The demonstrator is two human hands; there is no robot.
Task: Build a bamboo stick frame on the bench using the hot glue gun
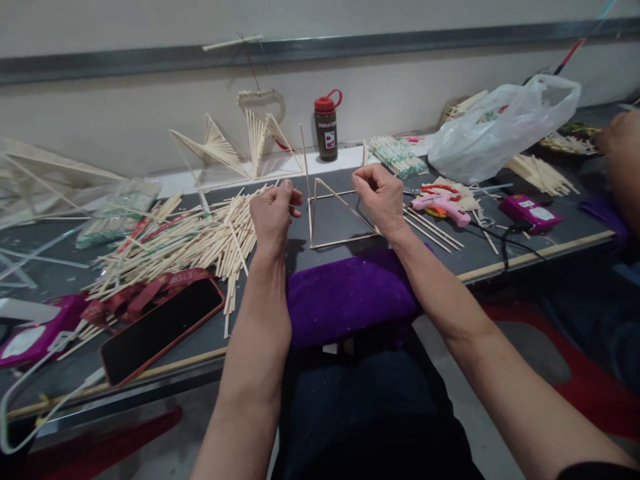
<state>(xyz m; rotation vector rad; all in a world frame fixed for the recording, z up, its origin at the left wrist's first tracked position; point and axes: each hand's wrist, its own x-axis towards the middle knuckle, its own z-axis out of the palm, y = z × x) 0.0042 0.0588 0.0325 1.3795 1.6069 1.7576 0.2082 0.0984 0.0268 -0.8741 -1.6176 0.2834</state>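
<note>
A frame of thin wooden sticks (344,240) stands on the dark table, with one upright stick at its back left and a slanted triangle at its front. To the left of the frame is my left hand (274,215), raised with curled fingers, thumb against the forefinger; what it holds, if anything, is too small to tell. My right hand (381,197) is pinched at the frame's right side, above its corner; anything between the fingertips is too small to make out. A purple cloth (350,293) lies at the table edge between my forearms.
Loose sticks (220,233) and a phone (163,331) lie left. Behind stand a bottle (326,130) and stick models (215,150). To the right are a pink glue gun (443,205), a plastic bag (500,133), a purple box (530,213) and another person's hand (623,143).
</note>
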